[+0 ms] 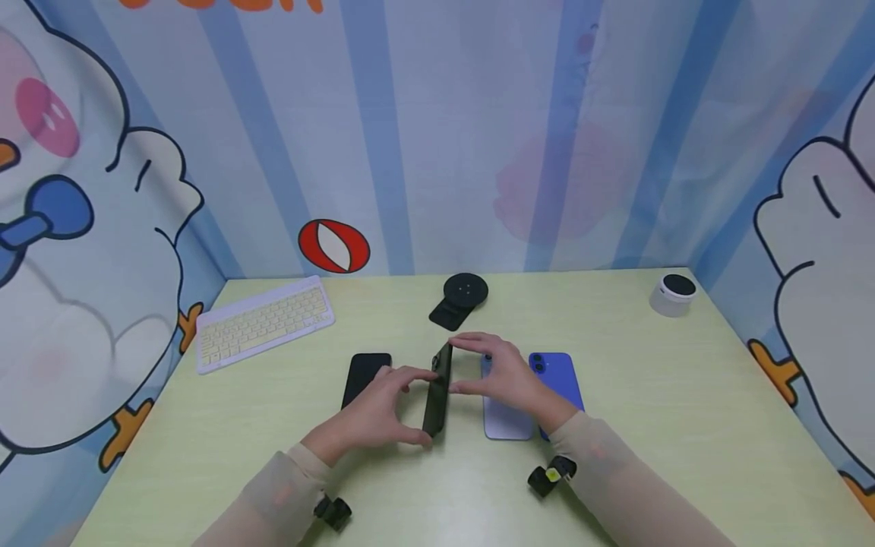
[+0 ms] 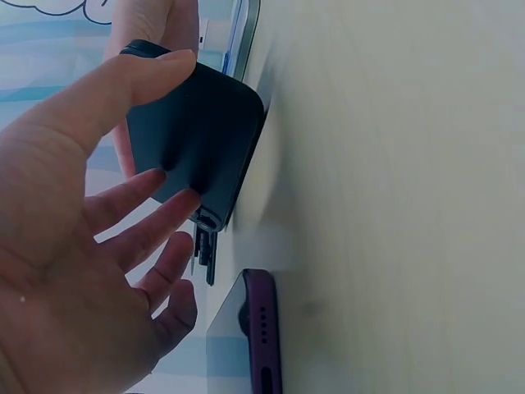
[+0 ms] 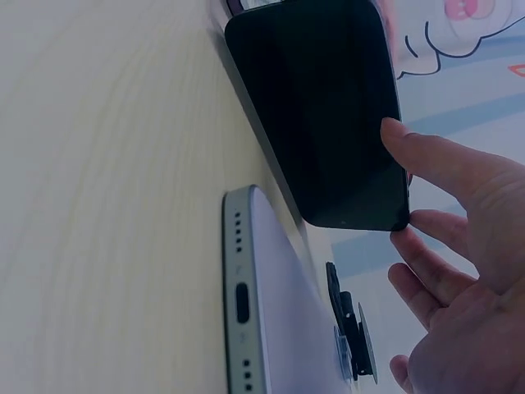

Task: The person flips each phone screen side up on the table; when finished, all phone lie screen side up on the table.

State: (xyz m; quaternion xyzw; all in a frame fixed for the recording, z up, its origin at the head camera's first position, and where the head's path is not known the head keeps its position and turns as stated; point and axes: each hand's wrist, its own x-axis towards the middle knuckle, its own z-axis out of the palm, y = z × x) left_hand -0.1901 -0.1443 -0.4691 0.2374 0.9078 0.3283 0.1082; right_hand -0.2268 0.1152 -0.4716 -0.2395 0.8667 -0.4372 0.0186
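Observation:
A black smartphone (image 1: 438, 395) stands on its long edge on the table, between the two hands. My left hand (image 1: 379, 406) holds its near part, thumb at the near end and fingertips against the camera side, as the left wrist view shows of the phone's back (image 2: 209, 123). At the far end, my right hand (image 1: 506, 376) grips with the thumb on one edge and fingers at the corner; the dark screen (image 3: 320, 115) faces the right wrist camera. To the left lies a dark phone (image 1: 362, 371). A lavender phone (image 1: 507, 419) and a blue phone (image 1: 559, 377) lie under the right hand and wrist.
Behind the hands sits a black stand with a round pad (image 1: 466, 291). A lavender-framed keyboard (image 1: 263, 323) lies at the back left. At the back right stands a small white cylinder with a black top (image 1: 673, 296). Patterned curtains border the table (image 1: 683, 433).

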